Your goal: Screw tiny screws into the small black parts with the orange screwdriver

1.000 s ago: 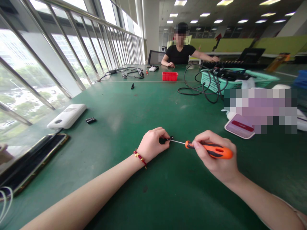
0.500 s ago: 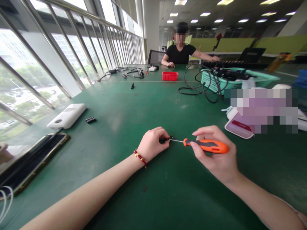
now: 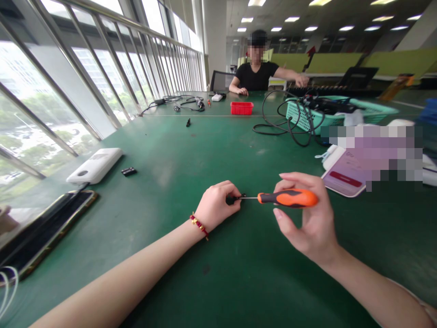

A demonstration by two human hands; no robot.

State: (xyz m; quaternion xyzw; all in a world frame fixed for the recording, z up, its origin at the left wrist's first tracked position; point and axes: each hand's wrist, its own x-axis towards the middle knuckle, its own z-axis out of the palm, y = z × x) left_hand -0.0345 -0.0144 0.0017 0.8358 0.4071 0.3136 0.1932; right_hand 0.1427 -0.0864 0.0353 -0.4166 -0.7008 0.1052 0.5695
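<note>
My left hand [image 3: 220, 205] is closed in a pinch on a small black part [image 3: 232, 199], low over the table. Fingers cover much of that part, so its exact kind is unclear. A screwdriver [image 3: 297, 197] with an orange and black handle lies level in my right hand [image 3: 314, 223]. Its thin metal shaft points left, and the tip meets the black part at my left fingertips. The right fingers are bent behind the handle, while the thumb stands off below it.
On the green table [image 3: 191, 282], a white device [image 3: 95, 165], a small black piece [image 3: 129, 171] and a phone [image 3: 51, 228] lie left. Further off stand a red bin [image 3: 242, 108] and a teal basket [image 3: 307, 119] with cables. Another phone [image 3: 346, 177] lies right. A person [image 3: 254, 75] sits opposite.
My right thumb has come away from the screwdriver's handle, and the handle has turned and risen slightly. My left hand has stayed still. The person opposite has moved an outstretched hand a little.
</note>
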